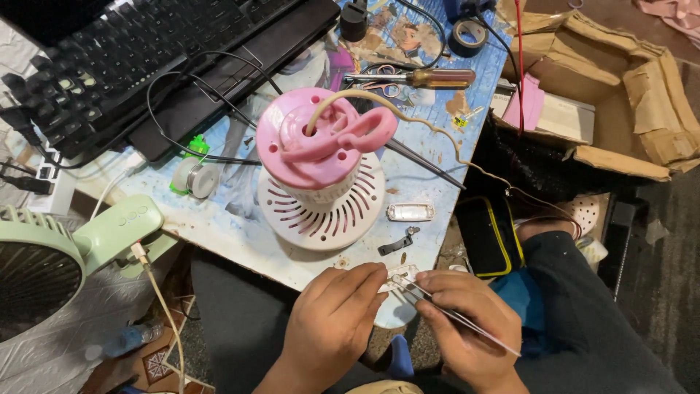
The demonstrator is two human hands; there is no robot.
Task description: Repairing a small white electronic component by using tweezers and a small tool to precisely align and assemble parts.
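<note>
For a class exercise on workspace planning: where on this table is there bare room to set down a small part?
Bare patches: the table left of the pink-and-white appliance, and between the screwdriver and small white cover. Crowded: around the keyboard cables and the near edge by both hands.

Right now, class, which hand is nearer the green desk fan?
Left. The left hand sits closer to the green desk fan; the right hand lies farther away, beyond it.
</note>
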